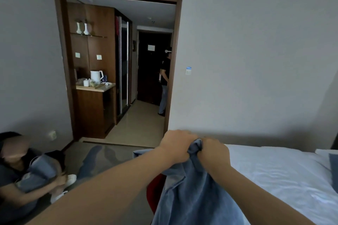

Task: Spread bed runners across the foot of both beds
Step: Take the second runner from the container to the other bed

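A blue bed runner (190,193) hangs bunched in front of me, its top edge gathered between my two hands. My left hand (176,147) grips the cloth from the left and my right hand (214,151) grips it from the right, knuckles almost touching. The runner drapes down over the near corner of a bed with a white sheet (274,175). A second blue cloth (333,171) shows at the right edge, on the bed.
A person (27,173) sits on the floor at lower left holding blue fabric. Another person (164,82) stands in the hallway beyond the doorway. A wooden cabinet with a white kettle (96,76) stands left of the hallway. Something red (155,192) lies below the runner.
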{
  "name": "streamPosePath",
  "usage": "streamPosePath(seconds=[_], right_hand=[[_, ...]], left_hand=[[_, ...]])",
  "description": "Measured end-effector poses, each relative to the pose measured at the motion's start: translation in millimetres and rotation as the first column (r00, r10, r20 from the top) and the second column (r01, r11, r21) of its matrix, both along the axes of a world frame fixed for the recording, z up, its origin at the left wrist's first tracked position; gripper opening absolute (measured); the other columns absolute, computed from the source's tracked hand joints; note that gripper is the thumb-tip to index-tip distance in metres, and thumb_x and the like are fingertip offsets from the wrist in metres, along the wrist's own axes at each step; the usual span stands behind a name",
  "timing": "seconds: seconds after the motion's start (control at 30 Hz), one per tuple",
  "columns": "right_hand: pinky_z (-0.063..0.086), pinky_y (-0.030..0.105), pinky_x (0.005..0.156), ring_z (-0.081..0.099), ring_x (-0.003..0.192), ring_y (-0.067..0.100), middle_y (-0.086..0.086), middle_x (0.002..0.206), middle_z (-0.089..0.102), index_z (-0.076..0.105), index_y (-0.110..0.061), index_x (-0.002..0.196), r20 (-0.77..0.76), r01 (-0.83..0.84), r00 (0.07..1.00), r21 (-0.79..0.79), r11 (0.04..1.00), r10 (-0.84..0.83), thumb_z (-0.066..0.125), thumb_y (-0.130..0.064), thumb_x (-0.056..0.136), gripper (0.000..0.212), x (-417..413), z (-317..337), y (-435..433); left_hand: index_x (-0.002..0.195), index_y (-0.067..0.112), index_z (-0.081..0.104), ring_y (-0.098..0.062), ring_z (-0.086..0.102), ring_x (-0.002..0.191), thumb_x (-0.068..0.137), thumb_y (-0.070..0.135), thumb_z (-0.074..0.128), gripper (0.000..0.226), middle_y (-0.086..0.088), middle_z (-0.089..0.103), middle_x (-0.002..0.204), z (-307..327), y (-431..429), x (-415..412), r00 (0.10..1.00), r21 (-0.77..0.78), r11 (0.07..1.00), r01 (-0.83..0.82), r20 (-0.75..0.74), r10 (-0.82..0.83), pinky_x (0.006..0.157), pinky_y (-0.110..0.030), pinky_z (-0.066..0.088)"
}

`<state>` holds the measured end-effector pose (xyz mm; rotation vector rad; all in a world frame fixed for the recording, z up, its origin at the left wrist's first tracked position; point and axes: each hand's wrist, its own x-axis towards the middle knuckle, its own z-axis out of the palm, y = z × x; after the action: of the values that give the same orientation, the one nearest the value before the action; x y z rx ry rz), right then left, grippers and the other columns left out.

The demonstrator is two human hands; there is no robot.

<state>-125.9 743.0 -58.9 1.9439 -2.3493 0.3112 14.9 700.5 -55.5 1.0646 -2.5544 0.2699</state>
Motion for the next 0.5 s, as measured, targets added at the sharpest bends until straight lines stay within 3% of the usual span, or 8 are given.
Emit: streamPosePath(seconds=[0.17, 0.27, 0.33, 0.5], right_hand=[[0.053, 0.028, 0.073, 0.066, 0.083, 0.016, -0.004, 0.093, 0.069, 0.064, -0.024, 0.095, 0.047, -0.011, 0.999, -0.028, 1.000, 0.012, 0.052, -0.023, 0.090, 0.014, -13, -10, -102], [0.048, 0.027, 0.067, 0.060, 0.077, 0.015, -0.007, 0.088, 0.063, 0.055, -0.026, 0.087, 0.048, -0.027, 0.998, -0.052, 0.998, 0.029, 0.052, -0.022, 0.089, 0.006, -31, -21, -171], [0.045, 0.028, 0.064, 0.057, 0.075, 0.015, -0.009, 0.085, 0.054, 0.050, -0.028, 0.084, 0.039, -0.069, 0.997, -0.099, 0.993, 0.073, 0.052, -0.024, 0.089, 0.007, -45, -25, -216], [0.044, 0.028, 0.065, 0.057, 0.078, 0.016, -0.008, 0.092, 0.054, 0.056, -0.028, 0.088, 0.010, -0.145, 0.989, -0.133, 0.980, 0.148, 0.051, -0.026, 0.091, 0.005, -81, -20, -332]], left_hand=[[0.106, 0.024, 0.060, -0.025, 0.062, 0.090, 0.084, 0.021, 0.065, 0.022, 0.001, 0.060, 0.102, -6, -103, -13, 0.999, -0.005, 1.000, 0.012, 0.035, -0.012, 0.063, -0.035, 0.038], [0.107, 0.024, 0.059, -0.025, 0.062, 0.090, 0.084, 0.022, 0.066, 0.024, 0.000, 0.060, 0.103, -13, -171, -29, 0.998, -0.021, 1.000, 0.014, 0.056, -0.013, 0.063, -0.035, 0.037], [0.105, 0.025, 0.057, -0.024, 0.062, 0.089, 0.084, 0.022, 0.066, 0.023, 0.000, 0.060, 0.102, -16, -214, -40, 0.998, -0.016, 1.000, 0.003, 0.061, -0.002, 0.064, -0.035, 0.040], [0.101, 0.024, 0.053, -0.026, 0.063, 0.090, 0.085, 0.024, 0.066, 0.021, -0.001, 0.060, 0.102, -8, -320, -71, 0.996, -0.002, 0.999, -0.053, 0.069, 0.053, 0.069, -0.041, 0.052]])
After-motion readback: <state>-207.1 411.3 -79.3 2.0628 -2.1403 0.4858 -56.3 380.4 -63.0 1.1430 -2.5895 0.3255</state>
